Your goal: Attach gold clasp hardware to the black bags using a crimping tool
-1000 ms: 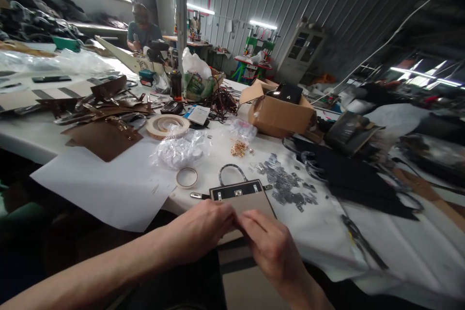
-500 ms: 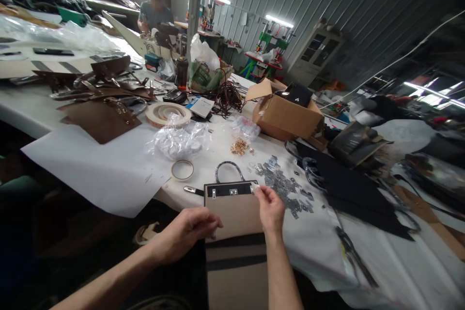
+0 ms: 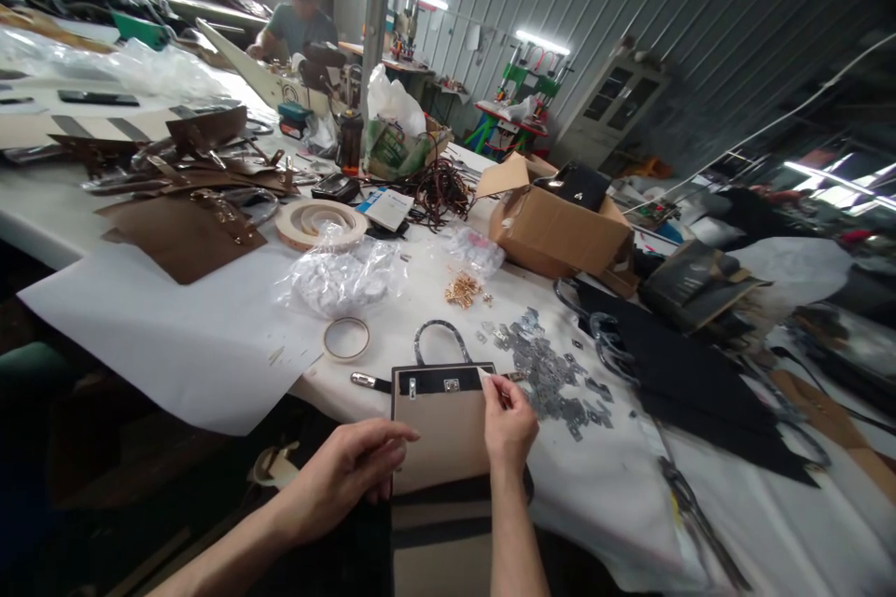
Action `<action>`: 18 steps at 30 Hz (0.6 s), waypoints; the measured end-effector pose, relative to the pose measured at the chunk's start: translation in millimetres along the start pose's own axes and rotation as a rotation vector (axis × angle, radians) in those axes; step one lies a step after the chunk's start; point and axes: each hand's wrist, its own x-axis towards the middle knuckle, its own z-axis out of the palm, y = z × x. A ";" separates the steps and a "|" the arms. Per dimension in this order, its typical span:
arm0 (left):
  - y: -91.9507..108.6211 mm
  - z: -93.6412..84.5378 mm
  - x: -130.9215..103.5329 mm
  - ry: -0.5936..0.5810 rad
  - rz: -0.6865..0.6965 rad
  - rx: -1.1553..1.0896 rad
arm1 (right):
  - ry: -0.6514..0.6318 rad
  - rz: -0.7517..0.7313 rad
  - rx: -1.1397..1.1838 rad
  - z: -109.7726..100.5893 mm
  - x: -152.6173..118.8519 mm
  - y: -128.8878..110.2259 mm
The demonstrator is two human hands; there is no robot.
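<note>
A tan bag panel [image 3: 441, 434] with a black top band and small metal clips lies at the table's near edge, its black handle loop [image 3: 435, 333] pointing away from me. My left hand [image 3: 350, 471] grips the panel's left side. My right hand [image 3: 505, 420] pinches the top right corner of the black band, where one clip sits. A heap of small silver metal fittings [image 3: 550, 373] lies just right of the panel.
White table [image 3: 175, 326] holds a tape ring [image 3: 345, 338], a large tape roll [image 3: 318, 222], a plastic bag [image 3: 343, 275], gold fittings [image 3: 463, 289], a cardboard box [image 3: 553, 224], brown leather pieces [image 3: 182, 233] and black bags [image 3: 672, 345]. A person works far back [image 3: 298, 14].
My right hand went from the panel's middle up to its top right corner. My left hand slid down the left side. The view shifted slightly.
</note>
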 end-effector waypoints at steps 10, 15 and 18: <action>-14.5 -8.1 6.1 0.069 -0.069 -0.039 | -0.033 0.056 0.045 0.6 3.0 7.0; -6.5 -7.4 13.1 0.060 -0.069 -0.046 | -0.053 0.082 0.098 0.3 4.1 8.6; -1.2 -5.0 18.9 0.045 -0.048 -0.059 | -0.047 0.081 0.094 2.0 3.7 6.6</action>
